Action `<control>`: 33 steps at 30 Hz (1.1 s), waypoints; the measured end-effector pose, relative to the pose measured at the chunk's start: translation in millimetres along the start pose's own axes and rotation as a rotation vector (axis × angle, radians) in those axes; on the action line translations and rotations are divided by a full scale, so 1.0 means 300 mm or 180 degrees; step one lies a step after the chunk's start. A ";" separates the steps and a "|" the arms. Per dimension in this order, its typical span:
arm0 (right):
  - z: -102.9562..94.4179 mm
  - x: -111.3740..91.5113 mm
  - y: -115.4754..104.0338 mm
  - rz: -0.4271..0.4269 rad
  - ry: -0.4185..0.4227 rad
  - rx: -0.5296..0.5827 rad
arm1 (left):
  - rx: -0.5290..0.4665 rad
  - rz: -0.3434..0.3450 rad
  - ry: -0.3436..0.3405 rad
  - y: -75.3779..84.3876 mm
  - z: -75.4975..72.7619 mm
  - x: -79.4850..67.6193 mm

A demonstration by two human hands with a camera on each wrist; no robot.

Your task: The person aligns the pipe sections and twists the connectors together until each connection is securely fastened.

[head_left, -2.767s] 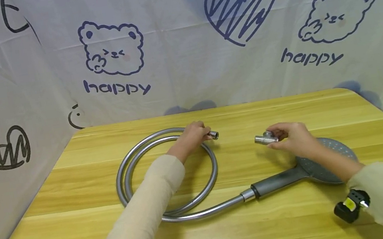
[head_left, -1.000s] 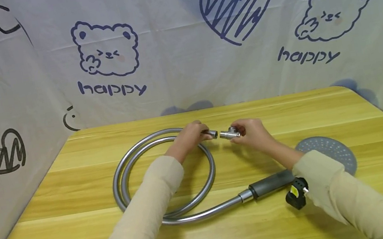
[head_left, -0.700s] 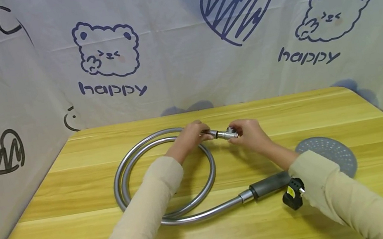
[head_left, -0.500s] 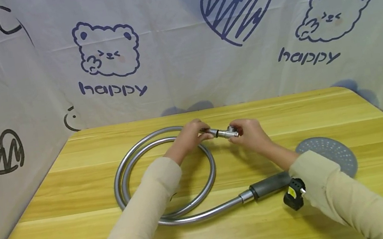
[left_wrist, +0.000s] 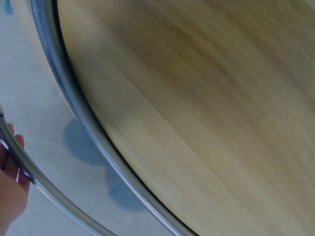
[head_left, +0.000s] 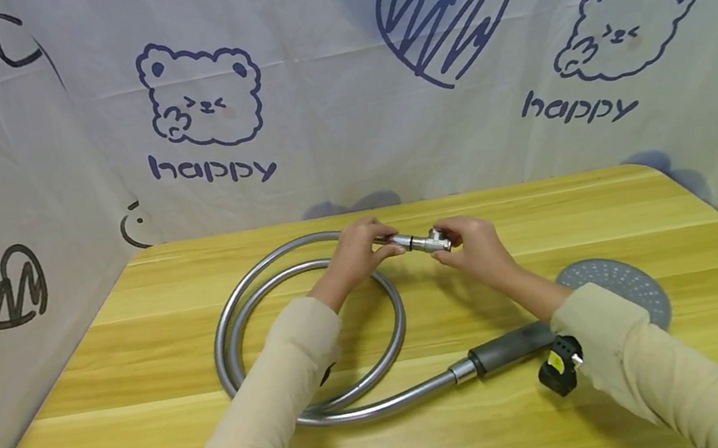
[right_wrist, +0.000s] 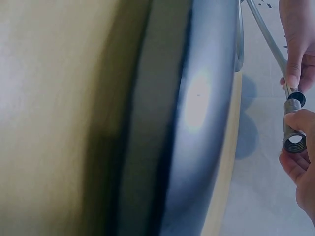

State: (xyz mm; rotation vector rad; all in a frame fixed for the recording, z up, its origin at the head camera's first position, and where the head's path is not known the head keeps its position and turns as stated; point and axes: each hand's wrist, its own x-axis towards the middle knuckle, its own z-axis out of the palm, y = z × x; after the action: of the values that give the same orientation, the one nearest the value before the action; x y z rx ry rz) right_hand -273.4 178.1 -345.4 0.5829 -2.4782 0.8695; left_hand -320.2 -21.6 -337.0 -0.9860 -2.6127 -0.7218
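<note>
My left hand [head_left: 355, 256] pinches the chrome end [head_left: 402, 241] of a shower hose between thumb and fingers. The silver hose [head_left: 222, 347] loops round in a coil on the table. My right hand [head_left: 481, 250] grips a small chrome T-shaped pipe fitting [head_left: 432, 242], lined up end to end with the hose end. In the right wrist view, the fitting [right_wrist: 290, 129] shows threads inside its open mouth, and its threaded stub [right_wrist: 292, 105] sits at the hose end's dark opening. The left wrist view catches my left hand [left_wrist: 11, 196] around the hose [left_wrist: 47, 189].
A grey shower head [head_left: 612, 286] with a dark handle [head_left: 509, 349] lies on the wooden table [head_left: 450, 444], joined to the hose's other end. My right forearm passes over it. White cloth [head_left: 333, 103] with drawings hangs behind and at the sides.
My right hand has brought the fitting leftward to the hose end; the gap between them has closed. Since then, both hands have risen slightly together, the left shifting its hold.
</note>
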 end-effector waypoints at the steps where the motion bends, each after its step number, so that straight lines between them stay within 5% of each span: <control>1: -0.001 0.000 -0.001 -0.0001 0.0008 0.0002 | 0.0004 -0.0009 0.0025 0.001 -0.001 0.000; 20: -0.007 0.004 -0.013 -0.0207 0.0139 0.0031 | -0.0169 0.0014 0.0223 0.002 -0.008 0.006; 33: 0.005 0.000 -0.015 -0.0251 0.0092 0.0105 | -0.0403 -0.0074 0.0029 -0.006 -0.014 0.005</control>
State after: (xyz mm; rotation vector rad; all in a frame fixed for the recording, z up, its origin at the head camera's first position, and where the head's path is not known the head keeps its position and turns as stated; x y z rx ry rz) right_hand -271.4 173.8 -344.2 0.6700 -2.4022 0.8835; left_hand -322.3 -24.2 -333.4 -0.9856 -2.6016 -0.9050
